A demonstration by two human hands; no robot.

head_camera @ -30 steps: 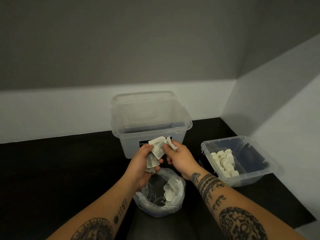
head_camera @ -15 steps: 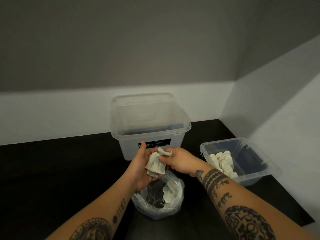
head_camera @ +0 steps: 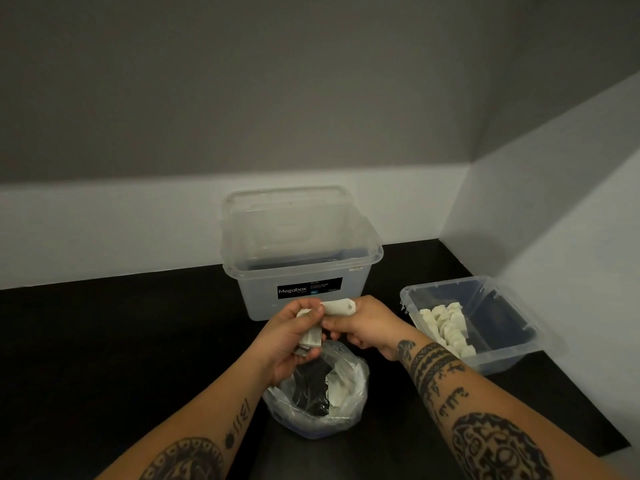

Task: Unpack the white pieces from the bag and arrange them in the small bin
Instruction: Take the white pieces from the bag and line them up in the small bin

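1. Over the open bag (head_camera: 358, 396), near the front middle of the black desk (head_camera: 104, 341), both hands meet just above its mouth.
2. Done so far: a row of white pieces (head_camera: 446, 323) lies along the left side of the small bin (head_camera: 509, 355), at the right of the desk; the bin's right part shows bare floor.
3. Left to do: some loose pieces (head_camera: 337, 389) show inside the bag, so I judge the task partly done (the crumpled film hides the true count).
4. The left grip (head_camera: 287, 337) is curled round a bunch of pieces (head_camera: 310, 337), held against the palm.
5. The right grip (head_camera: 363, 323) pinches a single piece (head_camera: 341, 306) at the top of that bunch. This piece touches the left fingertips, so it looks as if it is being drawn free.
6. The small bin sits to the right of the right grip, near but apart, so none of the held pieces is over it yet. They have to be carried across and set beside the row.
7. Behind the hands stands a large clear box (head_camera: 298, 258) with a dark label; I see nothing in it.
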